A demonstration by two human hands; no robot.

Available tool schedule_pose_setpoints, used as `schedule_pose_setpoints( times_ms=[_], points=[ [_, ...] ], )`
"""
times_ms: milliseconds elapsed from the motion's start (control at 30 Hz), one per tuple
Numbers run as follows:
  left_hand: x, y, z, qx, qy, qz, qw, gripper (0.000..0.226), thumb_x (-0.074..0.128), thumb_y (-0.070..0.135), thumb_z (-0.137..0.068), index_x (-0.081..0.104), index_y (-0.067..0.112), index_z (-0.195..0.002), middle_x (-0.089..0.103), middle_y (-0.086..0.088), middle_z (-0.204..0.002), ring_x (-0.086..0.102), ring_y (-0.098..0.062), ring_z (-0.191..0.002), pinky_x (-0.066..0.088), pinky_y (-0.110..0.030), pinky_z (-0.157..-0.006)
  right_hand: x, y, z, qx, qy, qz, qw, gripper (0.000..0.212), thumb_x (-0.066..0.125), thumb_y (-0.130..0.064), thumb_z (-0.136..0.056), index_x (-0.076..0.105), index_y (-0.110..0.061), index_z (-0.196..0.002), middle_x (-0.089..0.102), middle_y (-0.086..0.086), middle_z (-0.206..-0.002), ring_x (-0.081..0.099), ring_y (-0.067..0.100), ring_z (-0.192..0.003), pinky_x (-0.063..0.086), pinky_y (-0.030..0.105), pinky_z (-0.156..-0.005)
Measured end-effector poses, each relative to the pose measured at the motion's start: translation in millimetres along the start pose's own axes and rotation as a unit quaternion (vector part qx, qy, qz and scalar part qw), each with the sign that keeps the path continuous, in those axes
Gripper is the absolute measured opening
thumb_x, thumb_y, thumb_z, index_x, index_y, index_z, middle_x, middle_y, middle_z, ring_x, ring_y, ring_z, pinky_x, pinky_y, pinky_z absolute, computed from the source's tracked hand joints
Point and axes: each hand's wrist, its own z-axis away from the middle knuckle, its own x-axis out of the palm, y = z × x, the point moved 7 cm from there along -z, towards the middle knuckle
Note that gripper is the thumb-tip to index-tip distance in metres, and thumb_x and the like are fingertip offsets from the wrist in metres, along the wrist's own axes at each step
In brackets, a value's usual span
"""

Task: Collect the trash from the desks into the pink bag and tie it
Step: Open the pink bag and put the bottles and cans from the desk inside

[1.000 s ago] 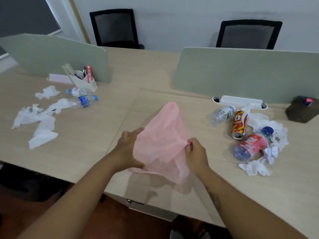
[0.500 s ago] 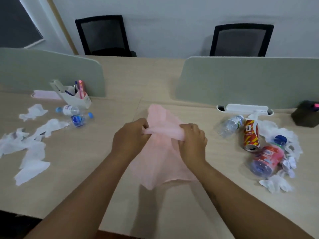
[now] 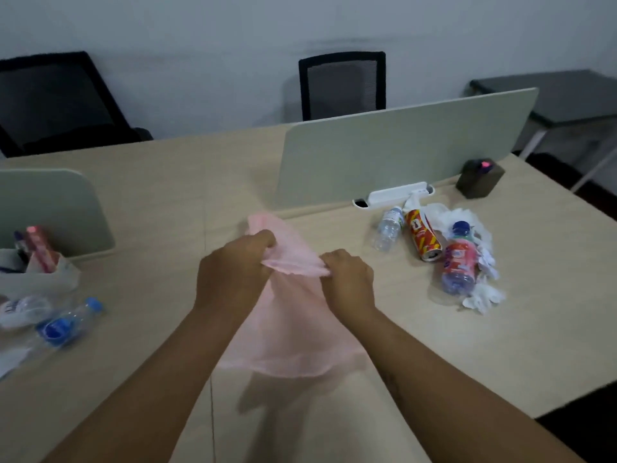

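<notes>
The pink bag (image 3: 293, 329) is held just above the desk (image 3: 434, 355), centred in front of the person. The left hand (image 3: 230, 275) grips the bag's upper edge with the fingers curled round the film. The right hand (image 3: 350, 282) pinches the same edge close beside it, fingers also curled. A short band of the edge runs taut between the two hands, and the rest of the bag hangs loose below them. Whether the bag mouth is open cannot be determined, as the film is blurred. To the right, near the divider panel (image 3: 400, 148), lies one group of trash: a clear bottle (image 3: 387, 228), a red and yellow can (image 3: 422, 237) and a red-labelled bottle (image 3: 459, 265), resting among crumpled white tissue (image 3: 480, 295). At the left edge lies a blue-labelled bottle (image 3: 63, 324), well apart from the bag. A pen holder (image 3: 36, 262) stands behind that bottle.
</notes>
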Motion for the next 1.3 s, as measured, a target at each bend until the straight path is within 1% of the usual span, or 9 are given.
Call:
schedule_pose_setpoints(
  times_ms=[67, 200, 367, 533, 700, 833, 1000, 1133, 1300],
  points=[
    [-1.3, -21.5, 0.2, 0.02, 0.003, -0.065, 0.998, 0.022, 0.054, 0.043, -0.083, 0.062, 0.022, -0.081, 0.066, -0.004, -0.074, 0.063, -0.033, -0.06, 0.046, -0.032, -0.052, -14.1, 42.6, 0.6, 0.083, 0.025, 0.019, 0.996, 0.028, 0.043, -0.007, -0.086, 0.059, -0.019, -0.106, 0.064, 0.006, -0.106, 0.059, 0.035, -0.1, 0.044, 0.039, -0.084],
    [5.8, -64.3, -3.1, -0.046, 0.013, -0.088, 0.995, 0.029, 0.052, 0.034, -0.096, 0.058, 0.014, -0.076, 0.06, -0.012, -0.065, 0.058, -0.035, -0.053, 0.04, -0.032, -0.051, -25.5, 122.0, 10.6, 0.152, -0.066, 0.139, 0.976, 0.039, 0.042, -0.017, -0.095, 0.046, -0.022, -0.134, 0.054, 0.006, -0.13, 0.052, 0.032, -0.115, 0.042, 0.04, -0.096],
    [37.6, 13.7, -26.2, -0.019, 0.021, -0.023, 0.999, 0.019, 0.052, 0.019, -0.096, 0.05, 0.013, -0.078, 0.054, -0.012, -0.065, 0.053, -0.037, -0.054, 0.035, -0.033, -0.048, -4.1, 91.2, -3.5, 0.014, -0.105, -0.01, 0.994, 0.109, 0.071, -0.064, -0.069, 0.01, -0.033, -0.154, 0.02, 0.003, -0.158, 0.022, 0.025, -0.141, 0.02, 0.045, -0.114],
    [64.1, 77.6, -44.1, 0.037, 0.037, 0.025, 0.998, 0.024, 0.046, 0.031, -0.093, 0.056, 0.011, -0.084, 0.054, -0.011, -0.074, 0.054, -0.038, -0.064, 0.044, -0.042, -0.055, -7.0, 117.7, -29.4, 0.031, -0.057, 0.007, 0.998, 0.022, 0.047, -0.032, -0.096, 0.061, -0.021, -0.108, 0.061, 0.006, -0.11, 0.055, 0.035, -0.104, 0.041, 0.04, -0.083],
    [125.8, 94.4, -30.0, 0.043, -0.154, -0.131, 0.978, 0.083, 0.073, 0.069, -0.065, 0.066, 0.006, -0.118, 0.07, -0.015, -0.099, 0.067, -0.039, -0.087, 0.052, -0.047, -0.071, -1.7, 188.2, -34.3, 0.091, -0.149, -0.17, 0.97, 0.018, 0.044, -0.014, -0.093, 0.061, -0.008, -0.092, 0.067, 0.015, -0.098, 0.059, 0.035, -0.093, 0.05, 0.042, -0.082],
    [139.1, 84.5, -24.5, -0.04, -0.117, -0.129, 0.984, 0.047, 0.045, 0.046, -0.091, 0.07, 0.009, -0.106, 0.07, -0.017, -0.085, 0.068, -0.04, -0.072, 0.052, -0.045, -0.061, -10.2, 220.3, -42.4, 0.056, -0.126, -0.135, 0.981, 0.025, 0.056, -0.028, -0.092, 0.062, -0.016, -0.113, 0.064, 0.01, -0.111, 0.057, 0.031, -0.106, 0.047, 0.043, -0.09],
    [137.3, 84.6, -36.9, -0.125, -0.108, -0.132, 0.977, 0.022, 0.06, 0.026, -0.095, 0.057, 0.007, -0.085, 0.059, -0.019, -0.06, 0.061, -0.042, -0.053, 0.049, -0.043, -0.05, -32.8, 280.7, -47.0, 0.079, -0.073, -0.084, 0.991, 0.123, 0.067, -0.081, -0.052, 0.01, -0.038, -0.152, 0.02, 0.001, -0.156, 0.018, 0.025, -0.141, 0.017, 0.05, -0.114],
    [126.7, 88.6, -46.9, -0.139, -0.069, -0.139, 0.978, 0.025, 0.054, 0.026, -0.097, 0.052, 0.007, -0.082, 0.055, -0.02, -0.057, 0.058, -0.043, -0.051, 0.05, -0.046, -0.048, -49.2, 330.3, -48.3, 0.196, 0.079, -0.064, 0.975, 0.1, 0.065, -0.071, -0.07, 0.024, -0.025, -0.149, 0.03, 0.008, -0.151, 0.026, 0.03, -0.139, 0.025, 0.052, -0.11],
    [108.1, 90.5, -46.0, -0.138, -0.035, -0.127, 0.982, 0.027, 0.054, 0.027, -0.097, 0.044, 0.013, -0.076, 0.043, -0.013, -0.05, 0.054, -0.042, -0.047, 0.046, -0.042, -0.048, -26.5, 349.4, -49.3, 0.306, 0.055, -0.066, 0.948, 0.093, 0.071, -0.05, -0.073, 0.022, -0.02, -0.147, 0.04, 0.017, -0.141, 0.04, 0.038, -0.126, 0.038, 0.052, -0.1]
  ],
)
